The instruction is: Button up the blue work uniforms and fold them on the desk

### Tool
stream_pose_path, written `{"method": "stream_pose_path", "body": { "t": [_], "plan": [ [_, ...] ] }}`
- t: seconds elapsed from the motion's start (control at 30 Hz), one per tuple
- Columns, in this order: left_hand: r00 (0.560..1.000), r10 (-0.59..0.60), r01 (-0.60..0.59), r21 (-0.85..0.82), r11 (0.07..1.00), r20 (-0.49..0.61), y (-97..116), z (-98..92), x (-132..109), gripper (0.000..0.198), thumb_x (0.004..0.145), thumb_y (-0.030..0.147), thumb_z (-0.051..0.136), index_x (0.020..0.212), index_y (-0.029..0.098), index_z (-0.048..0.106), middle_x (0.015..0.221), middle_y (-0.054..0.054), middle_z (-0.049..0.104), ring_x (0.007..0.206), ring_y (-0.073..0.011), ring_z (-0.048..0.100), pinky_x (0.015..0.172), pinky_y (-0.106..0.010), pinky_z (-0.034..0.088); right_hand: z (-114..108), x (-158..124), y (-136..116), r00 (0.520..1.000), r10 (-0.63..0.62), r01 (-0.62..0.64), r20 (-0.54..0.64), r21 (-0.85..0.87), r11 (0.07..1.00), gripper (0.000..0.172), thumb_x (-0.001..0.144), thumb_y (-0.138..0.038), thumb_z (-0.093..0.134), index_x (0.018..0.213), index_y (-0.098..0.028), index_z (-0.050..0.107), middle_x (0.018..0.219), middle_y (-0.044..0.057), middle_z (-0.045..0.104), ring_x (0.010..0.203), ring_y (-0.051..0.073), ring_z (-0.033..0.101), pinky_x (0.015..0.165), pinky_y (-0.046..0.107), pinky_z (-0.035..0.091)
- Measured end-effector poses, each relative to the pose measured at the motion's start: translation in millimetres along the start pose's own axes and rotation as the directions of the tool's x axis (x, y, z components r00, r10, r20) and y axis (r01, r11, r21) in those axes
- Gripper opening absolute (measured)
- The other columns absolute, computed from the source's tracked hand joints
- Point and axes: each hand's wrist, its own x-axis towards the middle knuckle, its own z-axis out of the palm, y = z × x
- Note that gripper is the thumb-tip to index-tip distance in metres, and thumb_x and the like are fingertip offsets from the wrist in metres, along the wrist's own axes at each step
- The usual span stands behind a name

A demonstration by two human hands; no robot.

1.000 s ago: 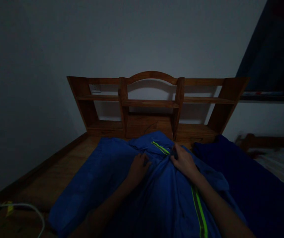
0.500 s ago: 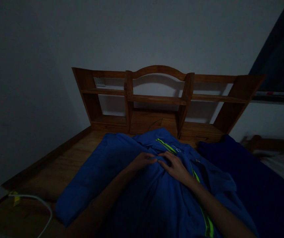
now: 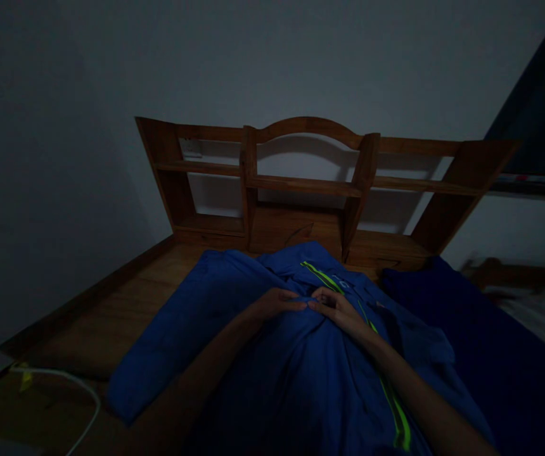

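A blue jacket (image 3: 282, 367) with bright yellow-green striped trim lies spread over the wooden surface in front of me. Near its middle, my left hand (image 3: 275, 304) pinches a fold of the fabric between thumb and fingers. Right beside it, my right hand (image 3: 339, 310) is closed on the same part of the cloth, its thumb and fingertips pressed together. The fingertips of both hands nearly meet. Whatever small detail may sit between them is too dark to make out. One sleeve stretches toward the lower left.
Behind the jacket stands a wooden shelf unit (image 3: 301, 185) against the wall. Dark blue cloth (image 3: 481, 354) lies to the right, and a white cable (image 3: 80, 383) curves at the lower left. Bare wooden boards (image 3: 144, 297) show left of the jacket.
The right hand's fingers have drawn together from a looser spread and closed on the fabric beside the left hand. The left hand stays at nearly the same spot. The view has shifted slightly.
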Motion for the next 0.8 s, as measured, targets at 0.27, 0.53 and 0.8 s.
{"method": "stream_pose_path", "body": {
  "t": [0.27, 0.53, 0.8],
  "plan": [
    [0.976, 0.201, -0.174, 0.267, 0.948, -0.077, -8, 0.5, 6, 0.031, 0.068, 0.037, 0.065, 0.084, 0.012, 0.069, 0.076, -0.002, 0.067, 0.069, -0.0152, 0.060, 0.064, -0.022, 0.045, 3, -1, -5, 0.997, 0.049, -0.048, -0.053, 0.030, 0.998, 0.028, 0.071, -0.042, 0.069, 0.078, -0.017, 0.061, 0.072, -0.001, 0.058, 0.066, 0.012, 0.053, 0.061, 0.023, 0.038],
    [0.854, 0.495, -0.303, 0.621, 0.723, -0.161, -7, 7.6, 3, 0.019, 0.070, 0.027, 0.060, 0.082, 0.015, 0.068, 0.081, -0.002, 0.069, 0.076, -0.0167, 0.062, 0.071, -0.023, 0.044, 3, -2, -5, 0.995, 0.096, -0.095, -0.003, 0.061, 0.994, 0.030, 0.068, -0.041, 0.071, 0.084, -0.017, 0.064, 0.079, 0.002, 0.064, 0.072, 0.015, 0.059, 0.066, 0.026, 0.043],
    [0.870, 0.475, -0.342, 0.535, 0.772, -0.129, -12, 4.9, 7, 0.024, 0.072, 0.033, 0.062, 0.086, 0.015, 0.067, 0.082, -0.003, 0.068, 0.075, -0.0167, 0.061, 0.067, -0.023, 0.043, 3, -1, -5, 0.998, 0.031, -0.031, -0.060, 0.000, 1.000, 0.030, 0.068, -0.041, 0.071, 0.084, -0.017, 0.062, 0.076, 0.000, 0.061, 0.071, 0.013, 0.057, 0.066, 0.024, 0.043]
  ]
}}
